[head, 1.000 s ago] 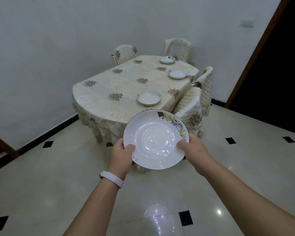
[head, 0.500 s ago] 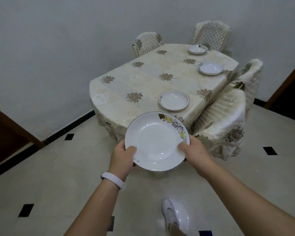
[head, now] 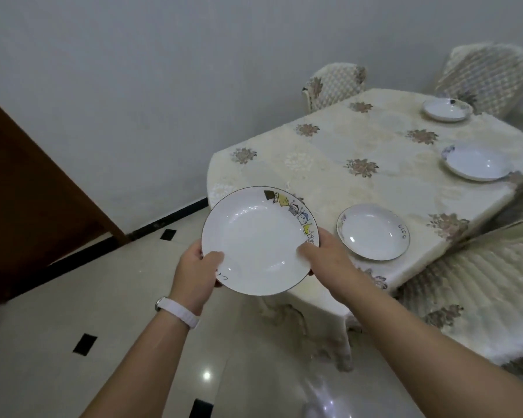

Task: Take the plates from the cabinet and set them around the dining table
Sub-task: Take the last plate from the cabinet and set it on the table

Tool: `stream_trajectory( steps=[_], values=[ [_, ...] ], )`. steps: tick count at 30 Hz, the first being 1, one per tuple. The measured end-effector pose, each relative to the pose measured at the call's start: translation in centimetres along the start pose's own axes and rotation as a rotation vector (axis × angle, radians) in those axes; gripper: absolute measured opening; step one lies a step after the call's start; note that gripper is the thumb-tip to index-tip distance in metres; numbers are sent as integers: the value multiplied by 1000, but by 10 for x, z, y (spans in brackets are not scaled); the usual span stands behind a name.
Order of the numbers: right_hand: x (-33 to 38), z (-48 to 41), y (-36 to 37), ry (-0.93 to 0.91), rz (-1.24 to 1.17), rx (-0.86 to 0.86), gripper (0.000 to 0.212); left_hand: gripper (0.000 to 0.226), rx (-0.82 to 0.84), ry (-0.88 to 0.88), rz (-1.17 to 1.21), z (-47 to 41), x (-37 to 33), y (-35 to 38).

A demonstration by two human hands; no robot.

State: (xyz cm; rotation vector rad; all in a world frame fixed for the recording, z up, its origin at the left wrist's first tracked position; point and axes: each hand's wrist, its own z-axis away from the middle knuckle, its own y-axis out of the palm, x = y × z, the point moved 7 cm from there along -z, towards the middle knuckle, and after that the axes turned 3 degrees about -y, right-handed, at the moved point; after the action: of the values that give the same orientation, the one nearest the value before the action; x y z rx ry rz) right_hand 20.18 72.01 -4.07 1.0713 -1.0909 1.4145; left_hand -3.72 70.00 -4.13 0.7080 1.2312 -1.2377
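I hold a white deep plate (head: 255, 239) with a cartoon pattern on its rim in both hands, just in front of the table's near corner. My left hand (head: 195, 271) grips its lower left edge, thumb on the rim. My right hand (head: 326, 257) grips its right edge. The dining table (head: 323, 164) has a cream flowered cloth. Three white plates lie along its right side: a near plate (head: 373, 232), a middle plate (head: 477, 162) and a far plate (head: 447, 109).
Covered chairs stand around the table: one at the near right (head: 477, 297), one at the far left (head: 334, 84), one at the far right (head: 489, 76). A dark wooden panel (head: 27, 206) stands at the left. The floor (head: 58, 342) is glossy tile with black insets.
The view has come closer to the table and swung left, so the table now sits at the right. Both hands still hold the plate the same way.
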Motion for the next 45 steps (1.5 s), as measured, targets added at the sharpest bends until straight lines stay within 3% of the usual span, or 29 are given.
stream_trajectory(
  steps=[9,23,32,45],
  values=[
    [27,-103,91,-17,64,96,27,17,-121,14,38,-97,-13,-74],
    [64,-242,202,28,49,-169,27,24,180,59,58,-316,-47,-139],
    [55,-289,206,89,20,-325,25,19,308,40,14,-394,-56,-121],
    [18,-369,135,170,-36,-449,28,14,417,3,-100,-475,-57,-19]
  ],
)
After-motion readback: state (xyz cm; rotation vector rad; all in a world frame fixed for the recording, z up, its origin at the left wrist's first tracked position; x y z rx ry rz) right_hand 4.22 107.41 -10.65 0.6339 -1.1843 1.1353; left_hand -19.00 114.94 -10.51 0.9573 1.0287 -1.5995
